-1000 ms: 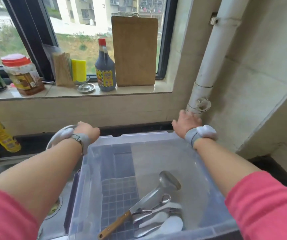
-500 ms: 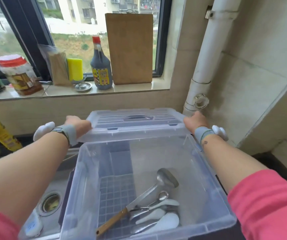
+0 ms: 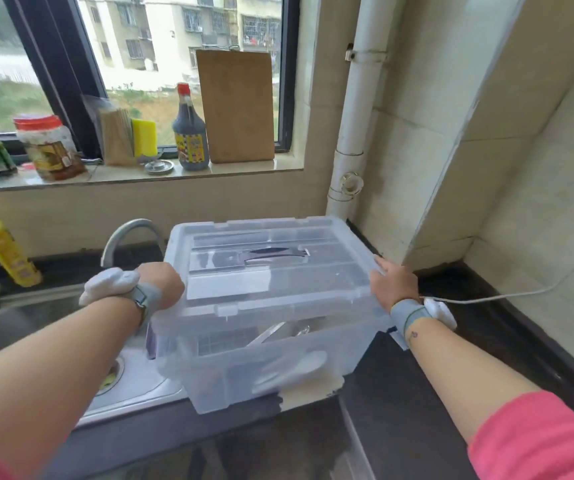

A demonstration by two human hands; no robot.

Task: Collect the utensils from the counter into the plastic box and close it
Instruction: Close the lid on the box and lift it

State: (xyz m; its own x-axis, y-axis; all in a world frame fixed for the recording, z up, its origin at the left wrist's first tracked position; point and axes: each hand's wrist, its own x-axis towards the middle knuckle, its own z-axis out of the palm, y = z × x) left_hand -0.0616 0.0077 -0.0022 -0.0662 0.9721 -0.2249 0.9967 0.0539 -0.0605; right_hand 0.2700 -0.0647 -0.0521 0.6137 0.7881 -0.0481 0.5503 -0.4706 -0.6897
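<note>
A clear plastic box (image 3: 230, 379) stands on the dark counter at the sink's right edge. Its clear lid (image 3: 265, 268) lies over the top of the box, covering it. My left hand (image 3: 161, 284) grips the lid's left edge and my right hand (image 3: 394, 284) grips its right edge. Through the front wall I see utensils (image 3: 289, 368): white spoons and a metal ladle, blurred by the plastic.
A steel sink (image 3: 129, 379) with a curved faucet (image 3: 129, 233) lies to the left. A yellow bottle (image 3: 5, 249) stands at far left. The windowsill holds a soy sauce bottle (image 3: 190, 133), a cutting board (image 3: 237, 105) and jars. A white pipe (image 3: 358, 109) and a white cable (image 3: 493, 296) are at the right.
Both hands took the lid from behind the box, lifted it and brought it forward and down over the box. The view has pulled back and risen.
</note>
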